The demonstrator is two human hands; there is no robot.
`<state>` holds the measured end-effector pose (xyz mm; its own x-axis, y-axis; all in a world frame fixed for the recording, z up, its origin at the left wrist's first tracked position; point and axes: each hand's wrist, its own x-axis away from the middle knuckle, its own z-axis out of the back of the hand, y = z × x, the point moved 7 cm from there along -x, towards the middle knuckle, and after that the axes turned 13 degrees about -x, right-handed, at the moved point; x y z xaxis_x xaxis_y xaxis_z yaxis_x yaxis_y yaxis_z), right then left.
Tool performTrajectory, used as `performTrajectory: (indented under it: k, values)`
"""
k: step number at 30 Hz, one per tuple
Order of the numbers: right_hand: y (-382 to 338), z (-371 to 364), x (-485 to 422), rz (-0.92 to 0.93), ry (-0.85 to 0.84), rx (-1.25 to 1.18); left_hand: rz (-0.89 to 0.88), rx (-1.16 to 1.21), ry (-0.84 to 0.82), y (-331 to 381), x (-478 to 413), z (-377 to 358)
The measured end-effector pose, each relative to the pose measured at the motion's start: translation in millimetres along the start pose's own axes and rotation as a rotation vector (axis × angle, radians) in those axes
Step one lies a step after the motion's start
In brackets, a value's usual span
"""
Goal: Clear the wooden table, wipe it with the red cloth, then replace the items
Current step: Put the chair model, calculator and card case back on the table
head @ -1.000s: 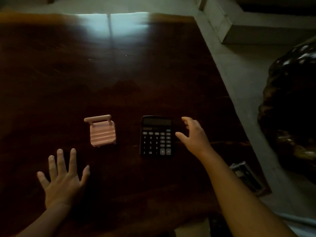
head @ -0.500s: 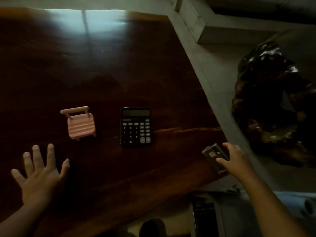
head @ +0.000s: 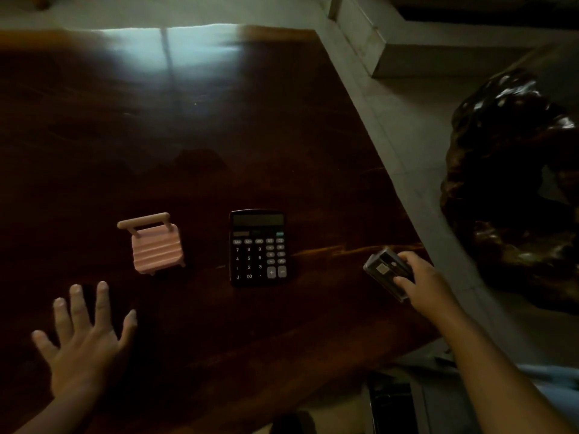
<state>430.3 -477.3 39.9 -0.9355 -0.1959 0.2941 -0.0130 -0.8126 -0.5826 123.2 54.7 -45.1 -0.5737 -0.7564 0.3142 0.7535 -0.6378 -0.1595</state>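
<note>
On the dark wooden table (head: 219, 136) lie a black calculator (head: 258, 247) near the middle and a small pink suitcase-shaped item (head: 155, 245) to its left. My right hand (head: 426, 277) grips a small dark rectangular box (head: 387, 270) with a label, held just over the table's right edge. My left hand (head: 84, 336) rests flat on the table at the lower left, fingers spread, holding nothing. No red cloth shows in this view.
A large dark glossy carved object (head: 513, 183) stands on the light floor to the right of the table. A pale step or ledge (head: 407, 48) runs at the upper right. Something dark and grey (head: 394, 402) sits below the table's near edge.
My right hand left the calculator, swung to the table's right edge and took hold of the small dark box. The left hand stayed flat. The camera view shifted.
</note>
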Motion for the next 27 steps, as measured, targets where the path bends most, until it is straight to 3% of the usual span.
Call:
performTrajectory:
  k: [8,17,27]
  values:
    - [-99,-33,-54,0.169,-0.162,0.046,0.014,-0.045,-0.035,1,4,7]
    - [-139,-61,-78,0.225,-0.292,0.134,0.019,-0.067,-0.037,1,5,7]
    - [-144,-72,-76,0.254,-0.233,0.279,-0.005,-0.057,-0.016,3,11,13]
